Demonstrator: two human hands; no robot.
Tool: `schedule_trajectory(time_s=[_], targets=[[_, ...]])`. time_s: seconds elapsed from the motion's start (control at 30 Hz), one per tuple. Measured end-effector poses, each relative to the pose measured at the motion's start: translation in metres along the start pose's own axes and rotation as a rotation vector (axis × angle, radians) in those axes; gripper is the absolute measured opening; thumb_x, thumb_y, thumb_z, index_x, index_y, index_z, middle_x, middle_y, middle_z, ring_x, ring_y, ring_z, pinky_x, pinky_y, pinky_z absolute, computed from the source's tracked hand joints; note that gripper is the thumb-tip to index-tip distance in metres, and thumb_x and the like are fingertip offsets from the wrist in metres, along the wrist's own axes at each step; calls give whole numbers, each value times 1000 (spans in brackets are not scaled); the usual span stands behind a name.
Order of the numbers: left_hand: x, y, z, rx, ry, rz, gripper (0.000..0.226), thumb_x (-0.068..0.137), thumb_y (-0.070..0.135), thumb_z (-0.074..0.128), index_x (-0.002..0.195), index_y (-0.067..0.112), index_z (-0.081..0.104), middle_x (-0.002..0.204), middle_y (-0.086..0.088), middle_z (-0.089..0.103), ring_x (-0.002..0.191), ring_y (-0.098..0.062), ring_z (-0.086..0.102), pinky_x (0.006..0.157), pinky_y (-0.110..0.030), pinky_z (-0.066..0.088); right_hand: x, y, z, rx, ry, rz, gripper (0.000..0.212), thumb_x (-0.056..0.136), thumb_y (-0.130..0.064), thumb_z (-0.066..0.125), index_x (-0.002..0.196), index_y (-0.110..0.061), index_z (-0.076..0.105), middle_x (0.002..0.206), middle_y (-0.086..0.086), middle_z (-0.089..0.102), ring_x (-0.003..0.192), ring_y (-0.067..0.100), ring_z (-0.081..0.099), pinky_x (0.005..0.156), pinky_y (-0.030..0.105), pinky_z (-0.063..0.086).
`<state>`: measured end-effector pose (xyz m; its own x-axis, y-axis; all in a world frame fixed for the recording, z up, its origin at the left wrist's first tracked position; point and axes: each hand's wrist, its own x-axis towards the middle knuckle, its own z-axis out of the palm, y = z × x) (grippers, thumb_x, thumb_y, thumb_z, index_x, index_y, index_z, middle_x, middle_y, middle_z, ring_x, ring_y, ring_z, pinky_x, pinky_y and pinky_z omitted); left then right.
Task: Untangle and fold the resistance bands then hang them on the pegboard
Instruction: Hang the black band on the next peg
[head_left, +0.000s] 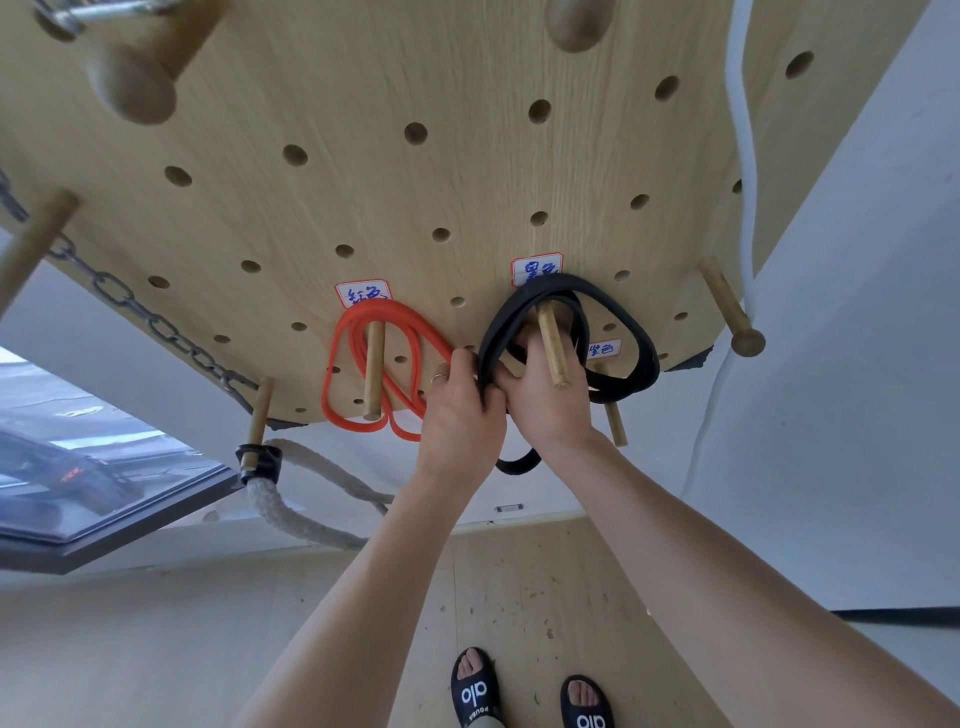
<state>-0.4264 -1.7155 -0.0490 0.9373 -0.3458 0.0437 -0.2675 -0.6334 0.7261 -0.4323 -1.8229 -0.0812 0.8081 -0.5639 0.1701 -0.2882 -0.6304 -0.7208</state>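
Observation:
A wooden pegboard (395, 197) fills the upper view. A folded red band (358, 358) hangs in loops over a wooden peg (373, 371) under a handwritten label. To its right a folded black band (631, 332) is looped over another peg (551, 345), also under a label. My left hand (460, 415) pinches the black band's left strands beside that peg. My right hand (545, 400) is closed on the band just below the peg, its fingers behind the loops. A black loop end (517, 462) dangles between my wrists.
More pegs stick out: one at the right edge (727, 306), a short one (615, 423) under a third label, large knobs at top. A metal chain (135, 312) and a thick rope (291, 514) hang at left, a white cord (743, 130) at right. My sandalled feet (530, 691) stand below.

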Motion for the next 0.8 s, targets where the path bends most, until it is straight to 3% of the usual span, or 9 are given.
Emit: schedule_trajectory(time_s=[0.13,0.23,0.37,0.47,0.57,0.8], targets=[[4,-1,0,6,-12,-21,12,97,7,49,98,16,41,90,-9,48,72,-22,41,55,-22,26,6,-5,1,-36,48,16,42,88,-39,70,117,-9,62,114,8,65,100,25,66,78,39,58],[7,2,0,17,-2,-26,9,96,8,49,99,14,42,95,-12,48,74,-22,41,56,-22,27,8,-7,3,-72,65,14,36,92,-32,67,118,-8,60,114,9,64,96,27,67,74,38,57],[8,3,3,29,34,-25,8,97,9,51,104,7,47,98,-13,48,78,-30,44,56,-24,29,4,1,1,-28,105,74,28,91,-16,59,118,-8,58,103,2,61,89,22,66,60,15,36],[8,2,7,101,48,4,8,98,11,51,102,6,47,94,-10,50,80,-33,49,59,-35,32,-2,6,-6,-18,116,44,26,88,-7,57,114,-5,58,96,5,59,81,28,64,61,29,42],[9,3,11,268,77,36,10,98,15,51,96,13,41,95,-5,50,74,-28,47,56,-34,29,-5,7,-14,-53,107,-22,28,87,-2,57,115,-2,59,100,17,64,75,37,65,60,40,53],[18,4,19,374,54,66,11,100,11,48,110,7,48,111,-13,58,79,-35,57,57,-40,46,-4,12,-20,-117,100,-66,30,88,0,56,118,1,59,103,22,64,80,43,66,62,42,54]])
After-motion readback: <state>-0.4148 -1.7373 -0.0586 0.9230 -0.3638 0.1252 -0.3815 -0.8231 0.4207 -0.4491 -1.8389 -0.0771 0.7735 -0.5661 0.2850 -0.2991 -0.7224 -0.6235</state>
